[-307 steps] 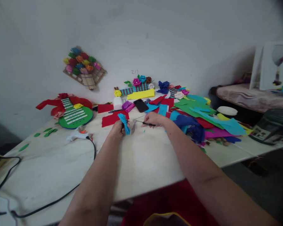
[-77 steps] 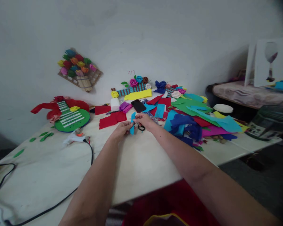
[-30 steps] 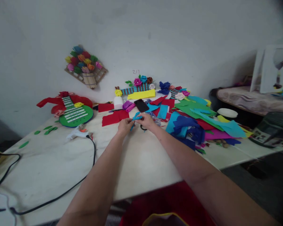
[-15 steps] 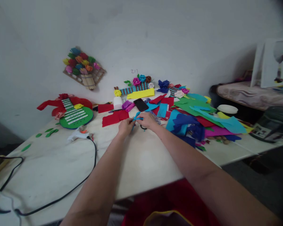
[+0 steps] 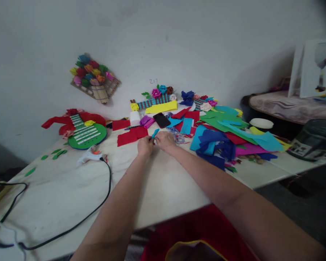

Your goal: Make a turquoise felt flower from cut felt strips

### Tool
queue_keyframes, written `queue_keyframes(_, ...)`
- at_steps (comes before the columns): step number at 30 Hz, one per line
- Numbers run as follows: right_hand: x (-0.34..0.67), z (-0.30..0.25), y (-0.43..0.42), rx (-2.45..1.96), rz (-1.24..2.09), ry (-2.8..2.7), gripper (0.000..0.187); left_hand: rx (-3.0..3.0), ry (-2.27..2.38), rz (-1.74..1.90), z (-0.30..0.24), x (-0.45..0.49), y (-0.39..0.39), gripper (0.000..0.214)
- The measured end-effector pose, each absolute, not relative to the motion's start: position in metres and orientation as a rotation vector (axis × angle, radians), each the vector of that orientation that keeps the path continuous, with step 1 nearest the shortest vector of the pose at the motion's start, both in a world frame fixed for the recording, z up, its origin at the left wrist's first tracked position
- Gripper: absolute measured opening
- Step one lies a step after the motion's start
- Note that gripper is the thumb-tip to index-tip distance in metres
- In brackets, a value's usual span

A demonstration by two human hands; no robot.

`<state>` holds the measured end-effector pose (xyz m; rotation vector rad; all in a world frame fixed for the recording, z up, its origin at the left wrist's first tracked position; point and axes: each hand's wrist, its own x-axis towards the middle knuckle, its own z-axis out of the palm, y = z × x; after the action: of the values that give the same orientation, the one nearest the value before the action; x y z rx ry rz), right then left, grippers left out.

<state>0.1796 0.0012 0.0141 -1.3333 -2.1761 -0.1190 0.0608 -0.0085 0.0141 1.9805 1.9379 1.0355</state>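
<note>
My left hand (image 5: 145, 146) is closed on a small piece of light blue crepe paper (image 5: 155, 133), its tip sticking up above the fingers. My right hand (image 5: 165, 140) meets it at the same piece, fingers pinched together; how much of the paper each hand grips is partly hidden. Flat red paper pieces (image 5: 129, 136) lie just left of and beyond my left hand. A black phone (image 5: 162, 120) rests on the table a little beyond both hands.
On the left are a glue gun (image 5: 90, 155) with a black cable and a green paper guitar (image 5: 91, 135). Coloured paper sheets (image 5: 225, 121) pile up on the right, near a glass jar (image 5: 315, 141). Paper-flower crafts (image 5: 154, 101) stand against the wall.
My right hand has shifted slightly left and down, closer to my left hand. Less of the light blue paper shows, and the dark ring under my right hand is out of sight.
</note>
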Motion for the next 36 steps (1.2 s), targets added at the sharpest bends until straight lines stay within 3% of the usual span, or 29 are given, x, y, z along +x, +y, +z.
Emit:
queue_keyframes(6, 0.174, 0.006, 0.0, -1.204, -0.302, -2.21, 0.026, 1.938, 1.783, 1.197, 0.009, 0.053, -0.004, 0.02)
queue_keyframes(16, 0.182, 0.005, 0.005, -1.079, -0.062, -1.957, 0.027, 1.59, 1.149, 1.598, -0.003, 0.044, 0.004, 0.03)
queue_keyframes(26, 0.191, 0.006, 0.011, -1.053, -0.048, -2.028, 0.017, 1.345, 1.015, 1.38, 0.001, 0.042, -0.005, 0.033)
queue_keyframes(36, 0.192, 0.013, 0.007, -1.151, -0.058, -2.035, 0.019, 1.206, 1.052, 1.256, 0.004, 0.043, -0.008, 0.037)
